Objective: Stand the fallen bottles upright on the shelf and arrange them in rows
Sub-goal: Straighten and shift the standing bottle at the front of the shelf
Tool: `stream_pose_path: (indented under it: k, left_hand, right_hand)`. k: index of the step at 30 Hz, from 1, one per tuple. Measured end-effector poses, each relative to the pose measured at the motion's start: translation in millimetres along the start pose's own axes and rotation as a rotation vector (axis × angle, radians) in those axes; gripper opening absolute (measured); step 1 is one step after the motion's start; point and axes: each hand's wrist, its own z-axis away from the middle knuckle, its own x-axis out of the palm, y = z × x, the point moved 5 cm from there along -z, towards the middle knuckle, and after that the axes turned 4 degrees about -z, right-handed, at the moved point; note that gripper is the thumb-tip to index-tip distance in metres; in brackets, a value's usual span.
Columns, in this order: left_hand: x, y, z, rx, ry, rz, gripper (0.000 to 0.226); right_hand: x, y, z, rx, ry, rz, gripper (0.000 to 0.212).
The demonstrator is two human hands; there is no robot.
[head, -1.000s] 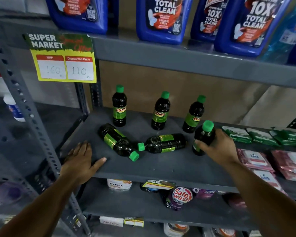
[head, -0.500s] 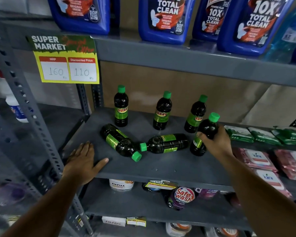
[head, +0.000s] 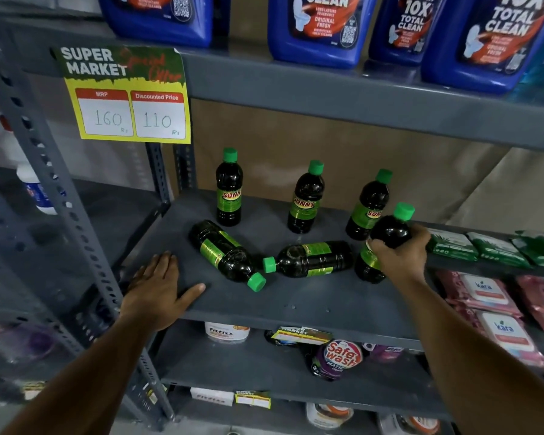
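Two hands reach in: left hand [head: 157, 288] flat, fingers spread, on the shelf [head: 311, 302] edge; right hand [head: 398, 257] wraps a bottle [head: 387, 237] at the shelf's right, tilted, cap up-right, base seemingly touching.

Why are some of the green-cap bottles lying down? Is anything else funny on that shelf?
Two bottles have tipped over: one lies slanted at the front, another lies sideways beside it. The right hand grips a third, tilted, not yet straight. Three at the back stand fine. No spills show. The left hand rests flat on the shelf.
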Motion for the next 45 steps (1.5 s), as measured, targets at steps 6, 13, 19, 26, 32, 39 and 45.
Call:
stream_pose_path:
  k: [6,13,19,26,32,39,45]
  left_hand:
    - [-0.9,1.1,0.4,0.002,0.02,-0.012,0.113]
    - [-2.8,1.9,1.8,0.01,0.023,-0.01,0.111]
    - [-4.0,2.8,1.8,0.016,0.012,-0.035,0.111]
    - [-0.9,1.1,0.9,0.007,0.009,-0.012,0.11]
    - [-2.7,2.0,1.2,0.018,0.044,-0.021,0.108]
    - [-1.1,0.0,-0.5,0.015,0.031,-0.035,0.115]
    - [-0.1,0.5,-0.2,0.024,0.046,-0.02,0.114]
  right_hand:
    - [-4.1,11.2,-6.2,0.027,-0.05,-0.06,0.074]
    - [-2.2,12.0,-21.5,0.054,-0.163,-0.196,0.051]
    - [-2.2,26.8,-4.8,0.03,-0.255,-0.159,0.104]
    - [12.6,50.4,17.3,0.081,-0.093,0.063,0.086]
    - [15.6,55.4,16.8,0.109,-0.106,0.078,0.061]
    - [15.2,55.1,16.9,0.092,-0.135,0.064,0.064]
    - [13.4,53.9,19.2,0.085,-0.143,0.056,0.067]
